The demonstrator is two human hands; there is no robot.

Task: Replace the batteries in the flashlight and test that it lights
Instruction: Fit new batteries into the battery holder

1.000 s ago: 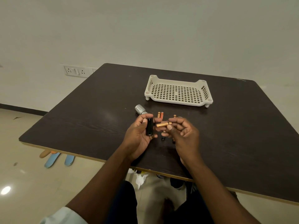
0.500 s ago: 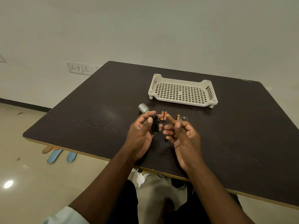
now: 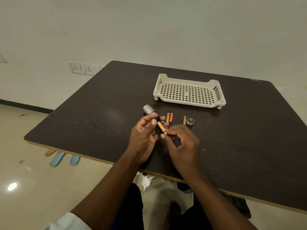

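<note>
My left hand grips a black battery holder over the dark table. A gold battery lies slanted along the holder, and my right hand pinches its near end. The silver flashlight body lies on the table just beyond my left fingers. Two orange batteries lie side by side past the hands, a third orange battery lies to their right, and the silver end cap rests beside it.
A cream perforated plastic tray stands on short legs at the back of the table. The table's front edge runs close under my forearms. Blue slippers and white crumpled paper lie on the tiled floor.
My right hand has turned the gold battery from crosswise to slanted along the holder in my left hand. The end cap and third battery now show beyond the right hand.
</note>
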